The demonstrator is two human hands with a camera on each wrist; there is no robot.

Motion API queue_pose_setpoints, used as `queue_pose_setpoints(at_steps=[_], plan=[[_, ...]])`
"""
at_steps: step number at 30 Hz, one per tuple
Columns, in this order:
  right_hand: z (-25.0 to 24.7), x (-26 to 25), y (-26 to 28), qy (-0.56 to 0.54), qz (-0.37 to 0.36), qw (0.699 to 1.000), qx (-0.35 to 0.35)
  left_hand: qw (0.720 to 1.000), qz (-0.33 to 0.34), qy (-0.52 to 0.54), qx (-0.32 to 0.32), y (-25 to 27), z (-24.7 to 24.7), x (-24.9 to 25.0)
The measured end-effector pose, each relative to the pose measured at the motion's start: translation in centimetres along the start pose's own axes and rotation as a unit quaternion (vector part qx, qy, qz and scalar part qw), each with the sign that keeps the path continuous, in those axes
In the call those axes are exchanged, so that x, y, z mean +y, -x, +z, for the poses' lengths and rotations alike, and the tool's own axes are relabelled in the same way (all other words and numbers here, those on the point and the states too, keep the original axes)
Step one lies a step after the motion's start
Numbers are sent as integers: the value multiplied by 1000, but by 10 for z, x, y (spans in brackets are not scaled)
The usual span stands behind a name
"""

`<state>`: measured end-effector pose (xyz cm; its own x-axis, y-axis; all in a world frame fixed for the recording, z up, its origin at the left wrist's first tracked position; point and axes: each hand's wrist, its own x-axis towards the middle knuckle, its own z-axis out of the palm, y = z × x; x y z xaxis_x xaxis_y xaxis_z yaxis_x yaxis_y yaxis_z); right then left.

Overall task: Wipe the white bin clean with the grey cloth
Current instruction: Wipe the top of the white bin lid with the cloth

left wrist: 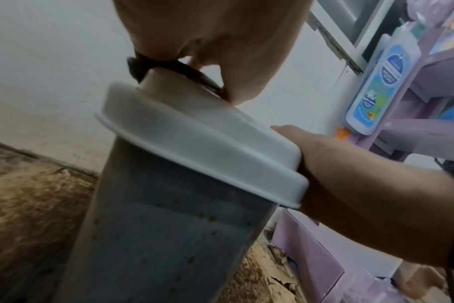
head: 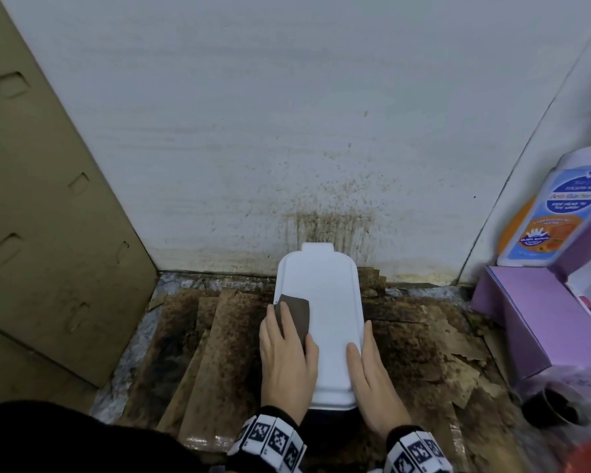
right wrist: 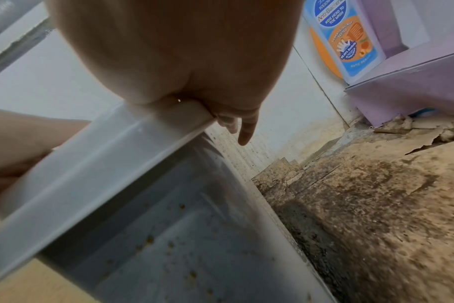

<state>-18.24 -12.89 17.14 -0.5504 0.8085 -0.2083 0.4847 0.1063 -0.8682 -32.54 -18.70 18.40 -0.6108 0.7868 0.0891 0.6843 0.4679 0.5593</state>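
White-lidded tall grey plastic container (head: 321, 319) stands upright at far edge of stained brown cardboard sheets (head: 219, 336), close to spattered white wall (head: 287, 131). Right hand (head: 376, 380) clasps lid's right edge, thumb on top. Left hand (head: 285, 363), fingers flat, presses small brown cloth pad (head: 296, 314) onto lid's left edge.

Home storage corner: body-wash bottle (head: 556, 213), purple boxes (head: 526, 312), stained wall (head: 287, 131).
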Motion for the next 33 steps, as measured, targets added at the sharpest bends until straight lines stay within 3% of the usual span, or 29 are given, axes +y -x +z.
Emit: queue_pose_setpoints(at_steps=[5, 12, 17, 28, 33], plan=[[0, -4, -1, -48, 20, 999, 7, 993, 0, 106, -52, -1, -15, -13], [1, -3, -2, -61, 27, 998, 1, 987, -25, 103, -117, -14, -31, -13], [-1, -6, -2, -78, 34, 996, 12, 982, -52, 108, -144, -43, -38, -16], [-6, -15, -3, -68, 57, 996, -6, 972, -10, 159, -173, -157, -38, -6], [-7, -18, -1, -61, 52, 997, -4, 970, 13, 166, -177, -170, -42, -3]])
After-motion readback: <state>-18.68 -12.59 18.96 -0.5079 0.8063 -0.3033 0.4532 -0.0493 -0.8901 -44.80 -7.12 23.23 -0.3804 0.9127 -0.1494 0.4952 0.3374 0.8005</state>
